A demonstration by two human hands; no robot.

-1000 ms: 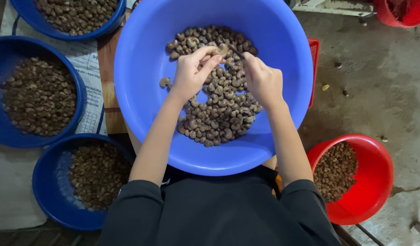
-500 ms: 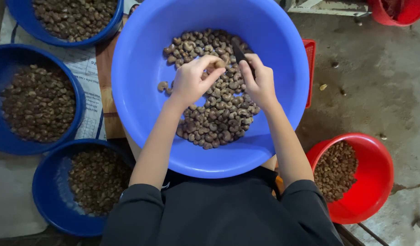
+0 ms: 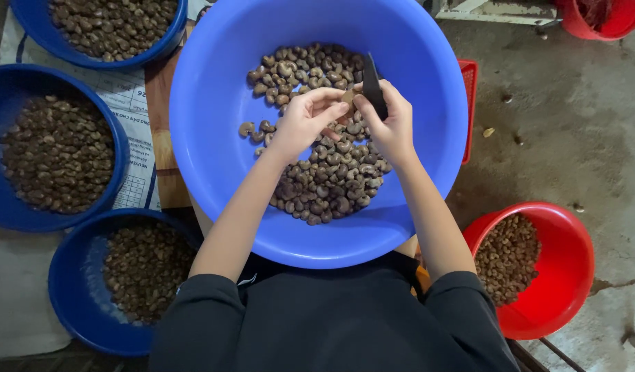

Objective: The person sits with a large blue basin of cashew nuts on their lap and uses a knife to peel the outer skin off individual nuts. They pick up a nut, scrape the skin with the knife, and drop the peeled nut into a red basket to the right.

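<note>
Over the large blue basin (image 3: 214, 124), which is holding a heap of brown nuts (image 3: 324, 172), both hands are working. The right hand (image 3: 390, 124) is gripping a small dark blade (image 3: 372, 86), fingers closed around it. The left hand (image 3: 300, 120) is pinching a single nut (image 3: 347, 98) at the fingertips, touching the blade.

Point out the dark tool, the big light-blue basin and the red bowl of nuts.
dark tool (image 3: 372, 86), head view, middle of the blade
big light-blue basin (image 3: 214, 103), head view, bare inner wall
red bowl (image 3: 572, 262), head view, right rim
</note>
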